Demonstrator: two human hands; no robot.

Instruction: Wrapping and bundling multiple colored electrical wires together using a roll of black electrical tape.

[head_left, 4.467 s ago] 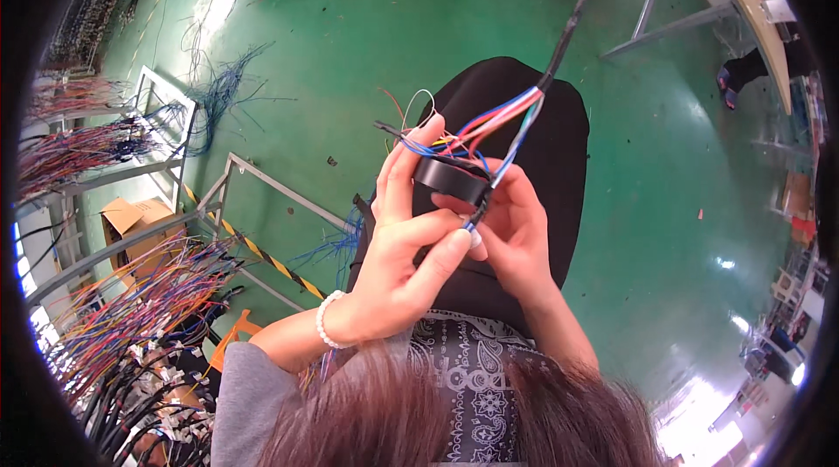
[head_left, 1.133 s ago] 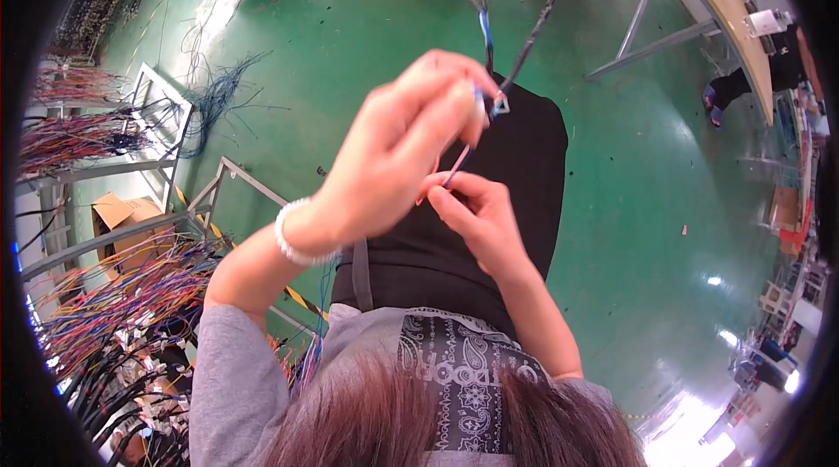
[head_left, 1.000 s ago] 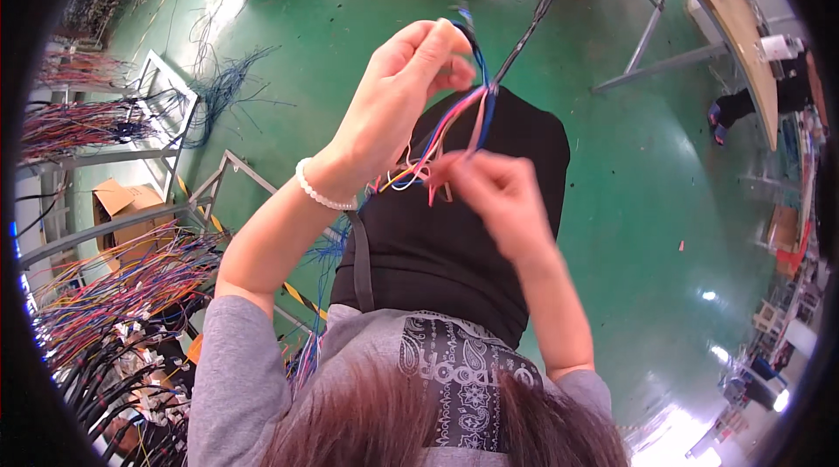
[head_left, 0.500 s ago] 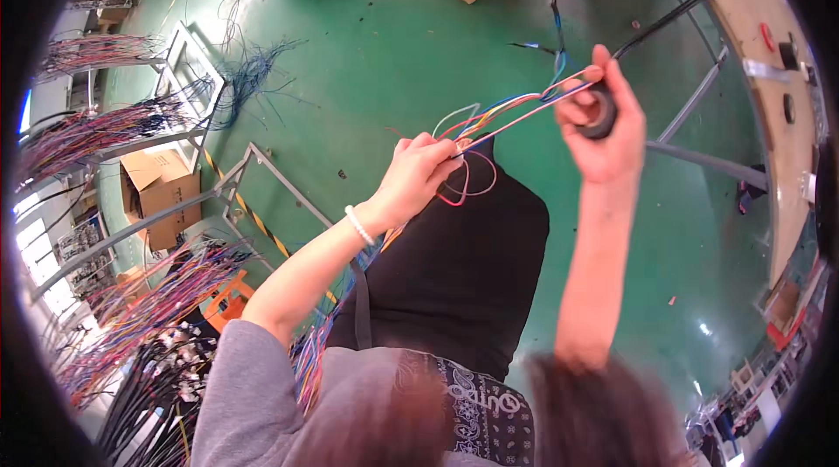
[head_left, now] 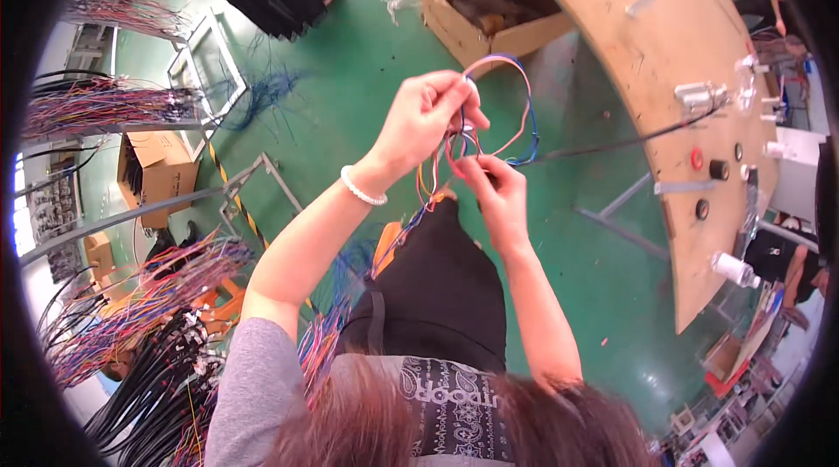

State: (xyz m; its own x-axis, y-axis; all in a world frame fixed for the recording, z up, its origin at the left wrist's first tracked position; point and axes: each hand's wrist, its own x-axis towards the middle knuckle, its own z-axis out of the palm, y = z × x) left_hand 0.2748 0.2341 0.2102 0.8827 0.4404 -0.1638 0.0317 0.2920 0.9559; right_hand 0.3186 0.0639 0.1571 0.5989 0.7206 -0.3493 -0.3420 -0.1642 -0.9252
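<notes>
left hand (head_left: 426, 113): raised in front of the person, fingers pinched together on the top of a loop of thin coloured wires (head_left: 511, 104)
right hand (head_left: 498, 192): just below the left, fingertips pressed onto the same bundle where the strands gather
wires: pink, blue, orange and red strands; one loop arcs up and right of the left hand, the loose lower ends trail down toward the black apron (head_left: 437, 292)
black cable (head_left: 620, 142): runs from the pinch point rightward to the wooden workbench (head_left: 664, 48); looks like the sheathed part of the same harness, can't confirm the join
progress, judged: strands are fanned and looped, not bundled; no tape or tie visible on them, so sorting/gathering looks mid-way
done: wires are in hand and collected at one point between both hands
left: loop not yet drawn flat, free ends unaligned, nothing fastened
bench: pegs and small fixtures along its right part; no wire routed over them except the black cable reaching its edge
surroundings: cardboard box (head_left: 489, 0) on the green floor (head_left: 350, 91) beyond the hands; racks of hanging coloured wire bundles (head_left: 131, 301) at the person's left
hidden: wire ends and any terminals too small to tell
</notes>
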